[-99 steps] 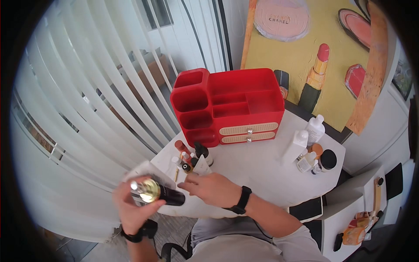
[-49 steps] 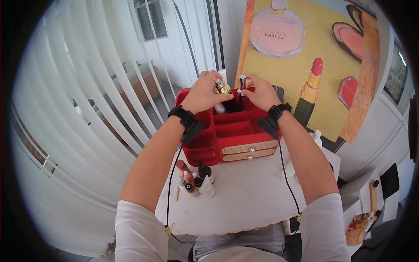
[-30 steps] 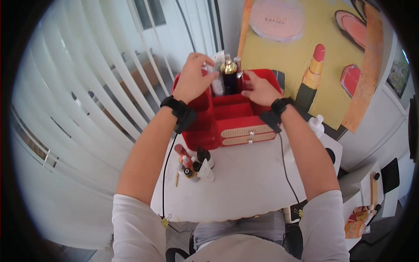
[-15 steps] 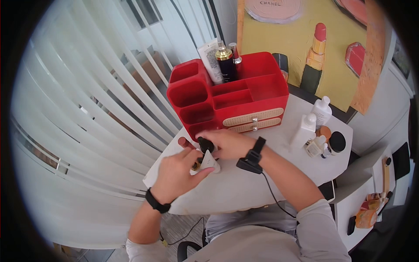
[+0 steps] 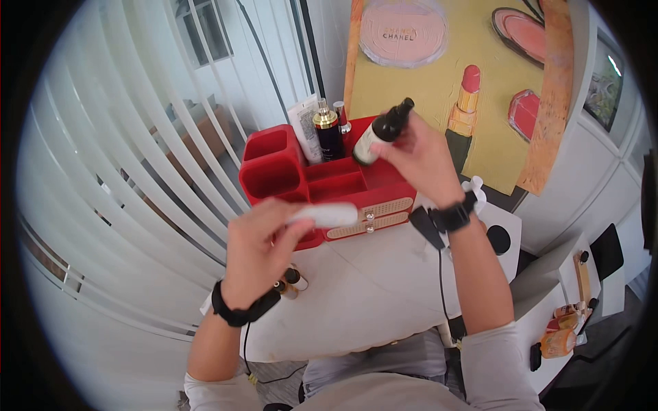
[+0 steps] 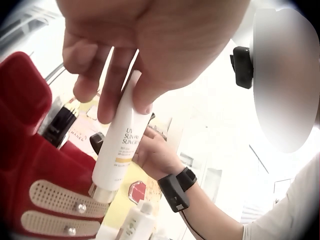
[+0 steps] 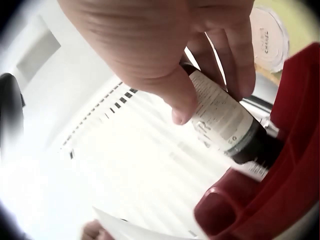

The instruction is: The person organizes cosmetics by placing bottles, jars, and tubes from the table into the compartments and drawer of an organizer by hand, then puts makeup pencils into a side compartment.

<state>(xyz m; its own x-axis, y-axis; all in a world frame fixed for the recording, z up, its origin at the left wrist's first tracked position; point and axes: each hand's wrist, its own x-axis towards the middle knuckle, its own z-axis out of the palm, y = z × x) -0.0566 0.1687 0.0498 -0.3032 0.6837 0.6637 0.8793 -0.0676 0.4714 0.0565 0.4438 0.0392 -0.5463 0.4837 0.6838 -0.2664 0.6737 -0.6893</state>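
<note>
Right hand (image 5: 425, 154) grips a dark bottle (image 5: 384, 130), tilted above the red organizer (image 5: 384, 185) at upper centre; left hand (image 5: 257, 250) holds a white tube (image 5: 322, 214) level, lower left, in front of the organizer.

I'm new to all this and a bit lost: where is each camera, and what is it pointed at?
Head: looks down on the table; shows both arms, left hand, right hand.
Left wrist: looks up past fingers gripping a white tube; the right hand beyond.
Right wrist: looks up past fingers gripping a dark bottle.
All share the red organizer.
</note>
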